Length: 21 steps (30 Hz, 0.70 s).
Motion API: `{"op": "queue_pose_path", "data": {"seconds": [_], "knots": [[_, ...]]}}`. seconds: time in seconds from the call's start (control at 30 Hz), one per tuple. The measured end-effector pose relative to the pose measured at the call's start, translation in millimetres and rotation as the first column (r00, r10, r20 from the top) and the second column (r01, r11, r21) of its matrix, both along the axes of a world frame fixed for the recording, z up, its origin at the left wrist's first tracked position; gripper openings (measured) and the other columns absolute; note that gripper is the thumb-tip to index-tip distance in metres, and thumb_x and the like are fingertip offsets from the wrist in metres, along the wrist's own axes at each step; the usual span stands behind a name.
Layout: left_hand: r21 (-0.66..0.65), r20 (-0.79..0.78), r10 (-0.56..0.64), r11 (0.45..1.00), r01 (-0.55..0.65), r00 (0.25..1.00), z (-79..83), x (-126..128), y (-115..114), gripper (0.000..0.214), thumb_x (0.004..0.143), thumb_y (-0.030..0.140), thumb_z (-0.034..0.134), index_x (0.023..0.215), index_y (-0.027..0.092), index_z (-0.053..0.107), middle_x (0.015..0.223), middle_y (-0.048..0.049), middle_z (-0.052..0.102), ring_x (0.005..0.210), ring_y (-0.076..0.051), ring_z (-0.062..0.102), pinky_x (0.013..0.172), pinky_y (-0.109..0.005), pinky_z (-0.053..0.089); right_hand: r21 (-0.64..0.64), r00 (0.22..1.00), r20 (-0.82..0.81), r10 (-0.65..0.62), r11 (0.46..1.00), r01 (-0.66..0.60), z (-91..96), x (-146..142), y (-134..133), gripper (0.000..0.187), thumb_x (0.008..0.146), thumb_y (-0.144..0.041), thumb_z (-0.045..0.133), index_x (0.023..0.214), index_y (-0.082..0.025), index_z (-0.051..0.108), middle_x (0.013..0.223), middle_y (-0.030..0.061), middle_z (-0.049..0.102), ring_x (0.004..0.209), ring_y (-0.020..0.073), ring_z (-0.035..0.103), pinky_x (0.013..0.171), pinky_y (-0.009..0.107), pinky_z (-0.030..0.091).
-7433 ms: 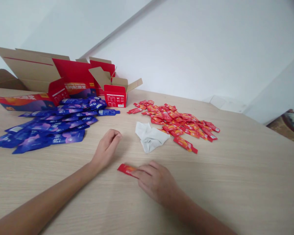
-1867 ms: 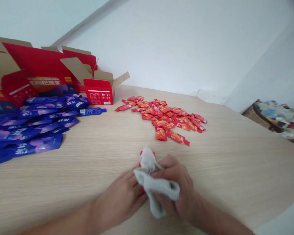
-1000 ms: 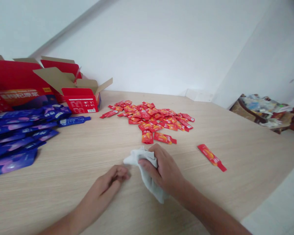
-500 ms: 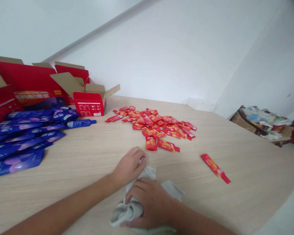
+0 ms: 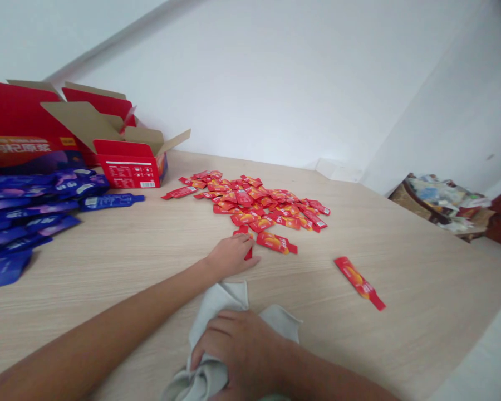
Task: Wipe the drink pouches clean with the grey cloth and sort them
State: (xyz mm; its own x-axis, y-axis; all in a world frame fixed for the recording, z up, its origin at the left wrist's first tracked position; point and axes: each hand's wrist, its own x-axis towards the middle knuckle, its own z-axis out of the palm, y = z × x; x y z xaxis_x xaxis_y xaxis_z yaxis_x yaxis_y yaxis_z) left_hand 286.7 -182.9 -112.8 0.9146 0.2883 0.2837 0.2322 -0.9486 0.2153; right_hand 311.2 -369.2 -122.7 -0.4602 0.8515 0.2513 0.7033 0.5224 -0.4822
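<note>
Red sachet (image 5: 249, 254) at sachet pile's (image 5: 250, 200) near edge is being covered by left hand (image 5: 231, 256), grip unclear; pale cloth (image 5: 219, 301) is being clutched by right hand (image 5: 244, 348). Pickup seemingly being started; a pinch being called for.

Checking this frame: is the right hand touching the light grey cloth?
Touching. The head view shows the right hand curled over the light grey cloth, whose folds bunch directly against it.

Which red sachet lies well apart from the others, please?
The red sachet on its own, right of the pile; the others lie within or close beside that pile.
</note>
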Motion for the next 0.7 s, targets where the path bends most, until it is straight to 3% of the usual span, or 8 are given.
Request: {"op": "queue_pose_path", "data": {"seconds": [0.17,0.37,0.43,0.5,0.53,0.6,0.67,0.7], "knots": [[0.033,-0.052,-0.082,0.996,0.084,0.995,2.8,-82.8,-23.1,0.055,0.103,0.047,0.057,0.148,0.015,0.054,0.154,-0.0159,0.056,0.144,-0.028,0.053,0.121,-0.05,0.044,-0.057,1.0,0.016,-0.001,0.998,0.002,7.2,10.7,-10.7,0.05,0.086,-0.072,0.072,0.104,-0.027,0.067,0.098,-0.0023,0.073,0.095,0.0161,0.068,0.092,0.027,0.046],[0.085,-0.039,-0.05,0.995,0.053,0.998,1.0,-178.0,-34.4,0.058,0.105,0.044,0.053,0.158,0.026,0.042,0.163,-0.0048,0.047,0.149,-0.022,0.047,0.12,-0.04,0.045,-0.022,0.994,0.036,0.102,0.995,-0.101,30.0,16.8,-22.2,0.053,0.082,-0.071,0.077,0.114,-0.03,0.07,0.112,-0.0004,0.07,0.107,0.0179,0.066,0.103,0.03,0.045],[0.114,-0.017,-0.03,0.993,0.032,0.999,-3.3,-192.0,-33.4,0.059,0.104,0.044,0.055,0.159,0.028,0.04,0.162,-0.0032,0.048,0.148,-0.022,0.049,0.118,-0.04,0.047,0.014,0.999,-0.004,0.04,0.999,-0.04,48.2,32.6,-27.5,0.055,0.081,-0.07,0.079,0.122,-0.034,0.071,0.129,0.002,0.065,0.118,0.0203,0.063,0.106,0.032,0.046],[0.15,-0.002,-0.018,0.989,0.018,1.0,-8.3,-196.9,-31.3,0.06,0.103,0.045,0.057,0.159,0.03,0.041,0.161,-0.0021,0.049,0.146,-0.022,0.05,0.117,-0.04,0.048,0.048,0.983,-0.033,-0.181,0.982,0.182,62.4,65.4,-35.9,0.057,0.083,-0.068,0.078,0.128,-0.034,0.07,0.141,0.0052,0.06,0.127,0.0241,0.06,0.109,0.036,0.046],[0.167,0.003,-0.018,0.986,0.017,1.0,-10.5,-196.9,-30.2,0.061,0.102,0.046,0.058,0.159,0.031,0.041,0.162,-0.0017,0.048,0.146,-0.022,0.051,0.117,-0.039,0.048,0.064,0.933,-0.004,-0.359,0.931,0.359,65.0,88.3,-42.0,0.052,0.089,-0.064,0.073,0.131,-0.033,0.069,0.14,0.0067,0.06,0.128,0.0251,0.06,0.111,0.039,0.047],[0.194,0.008,-0.034,0.981,0.031,0.999,-13.4,-194.7,-28.2,0.06,0.102,0.046,0.059,0.158,0.032,0.043,0.163,-0.0009,0.047,0.147,-0.023,0.05,0.117,-0.039,0.047,0.17,0.727,0.095,-0.68,0.731,0.661,59.1,142.9,-59.0,0.04,0.1,-0.058,0.061,0.128,-0.03,0.071,0.131,0.0091,0.065,0.121,0.0261,0.063,0.109,0.043,0.049],[0.218,0.022,-0.057,0.975,0.051,0.998,-14.2,-191.9,-27.1,0.06,0.101,0.045,0.059,0.158,0.035,0.043,0.163,-0.0001,0.046,0.146,-0.024,0.051,0.116,-0.039,0.049,0.282,0.509,0.214,-0.834,0.551,0.785,40.9,198.5,-81.2,0.044,0.101,-0.056,0.057,0.131,-0.026,0.07,0.129,0.0122,0.065,0.117,0.0279,0.065,0.108,0.044,0.051],[0.228,0.034,-0.067,0.972,0.058,0.997,-14.0,-190.9,-26.8,0.06,0.101,0.044,0.059,0.158,0.036,0.043,0.163,0.0,0.047,0.145,-0.024,0.052,0.115,-0.04,0.05,0.329,0.428,0.271,-0.862,0.501,0.801,29.7,222.5,-93.0,0.046,0.102,-0.056,0.055,0.134,-0.025,0.069,0.13,0.0129,0.065,0.118,0.0285,0.065,0.107,0.044,0.052]]}}
